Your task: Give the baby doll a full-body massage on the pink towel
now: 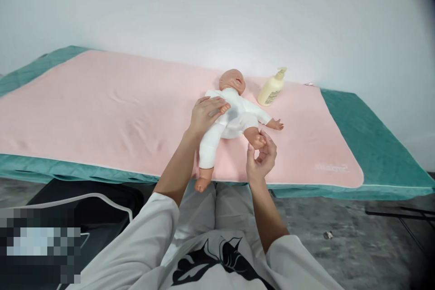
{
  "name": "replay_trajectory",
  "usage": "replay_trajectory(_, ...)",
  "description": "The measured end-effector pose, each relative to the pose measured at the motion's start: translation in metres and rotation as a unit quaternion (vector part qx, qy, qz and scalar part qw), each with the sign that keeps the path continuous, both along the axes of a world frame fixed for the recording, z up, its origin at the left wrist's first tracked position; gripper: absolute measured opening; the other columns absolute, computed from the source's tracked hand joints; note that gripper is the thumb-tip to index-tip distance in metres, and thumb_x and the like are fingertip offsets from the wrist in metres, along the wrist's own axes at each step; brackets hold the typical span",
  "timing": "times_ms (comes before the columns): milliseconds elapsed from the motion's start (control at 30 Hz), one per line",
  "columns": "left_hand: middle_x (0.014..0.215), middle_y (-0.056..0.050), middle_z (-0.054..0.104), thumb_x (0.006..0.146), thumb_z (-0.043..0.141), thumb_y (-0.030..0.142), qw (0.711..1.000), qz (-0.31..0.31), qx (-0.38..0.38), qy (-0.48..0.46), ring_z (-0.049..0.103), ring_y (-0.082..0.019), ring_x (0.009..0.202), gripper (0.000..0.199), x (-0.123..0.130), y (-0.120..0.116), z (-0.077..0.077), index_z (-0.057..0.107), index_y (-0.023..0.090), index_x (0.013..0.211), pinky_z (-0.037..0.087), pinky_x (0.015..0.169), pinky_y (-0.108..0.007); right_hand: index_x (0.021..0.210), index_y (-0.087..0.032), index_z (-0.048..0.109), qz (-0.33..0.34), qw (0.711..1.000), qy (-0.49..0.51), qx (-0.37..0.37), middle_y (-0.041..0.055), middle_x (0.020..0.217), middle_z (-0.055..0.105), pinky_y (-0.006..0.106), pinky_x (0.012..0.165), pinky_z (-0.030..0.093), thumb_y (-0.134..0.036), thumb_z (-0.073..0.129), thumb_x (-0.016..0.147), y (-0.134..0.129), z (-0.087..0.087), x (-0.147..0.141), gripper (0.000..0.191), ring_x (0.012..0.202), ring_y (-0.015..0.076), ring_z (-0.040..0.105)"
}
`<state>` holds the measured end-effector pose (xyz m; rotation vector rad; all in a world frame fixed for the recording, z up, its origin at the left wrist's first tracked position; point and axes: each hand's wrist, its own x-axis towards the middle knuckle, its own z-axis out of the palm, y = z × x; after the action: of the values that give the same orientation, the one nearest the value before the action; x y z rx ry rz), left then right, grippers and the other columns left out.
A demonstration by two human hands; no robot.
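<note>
Grasping: right hand (259, 168), doll (239, 105) by one foot
Left hand (203, 117): over its arm (224, 108), grip unclear
Bottle (270, 91): pink mat (84, 108), near the doll

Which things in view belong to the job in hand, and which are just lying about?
In use:
doll, touched by left hand and right hand
pink mat beneath it

Lying about:
pump bottle, untouched; role uncertain
small object on the floor

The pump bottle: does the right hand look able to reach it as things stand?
Probably yes. The right hand is at the doll's foot; the doll's outstretched hand lies partly between, but nothing covers the pump bottle.
</note>
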<state>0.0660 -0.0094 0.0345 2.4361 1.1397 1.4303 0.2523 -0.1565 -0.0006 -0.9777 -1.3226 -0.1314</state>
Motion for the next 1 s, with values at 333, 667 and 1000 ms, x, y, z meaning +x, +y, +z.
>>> replay_trajectory(333, 0.114, -0.004, 0.077, 0.093, 0.065, 0.032, 0.997, -0.058, 0.023, 0.043, 0.069, -0.019, 0.118, 0.017, 0.001, 0.008, -0.007, 0.076, 0.026, 0.104, 0.043, 0.111, -0.043, 0.142, -0.027, 0.044, 0.022, 0.999, 0.017, -0.025, 0.0128, 0.136, 0.058, 0.048, 0.103, 0.059, -0.026, 0.064, 0.092, 0.029, -0.002, -0.004, 0.053, 0.131, 0.0244, 0.06)
replay_trajectory(667, 0.119, -0.004, 0.076, 0.09, 0.066, 0.045, 1.0, 0.013, -0.016, -0.023, 0.068, -0.022, 0.12, 0.029, -0.004, 0.003, -0.008, 0.073, 0.027, 0.112, 0.045, 0.109, -0.045, 0.141, -0.024, 0.041, 0.017, 1.0, 0.006, -0.02, 0.0155, 0.136, 0.057, 0.05, 0.105, 0.057, -0.025, 0.062, 0.094, 0.023, -0.001, -0.002, 0.052, 0.132, 0.0262, 0.06)
replay_trajectory(1000, 0.124, -0.006, 0.072, 0.091, 0.064, 0.045, 0.959, 0.212, -0.017, -0.188, 0.066, -0.023, 0.116, 0.038, -0.016, 0.002, -0.018, 0.068, 0.026, 0.123, 0.05, 0.106, -0.042, 0.144, -0.029, 0.043, 0.025, 0.999, -0.024, -0.033, 0.0127, 0.136, 0.06, 0.05, 0.1, 0.061, -0.015, 0.067, 0.088, -0.024, 0.007, 0.008, 0.063, 0.129, 0.0258, 0.062)
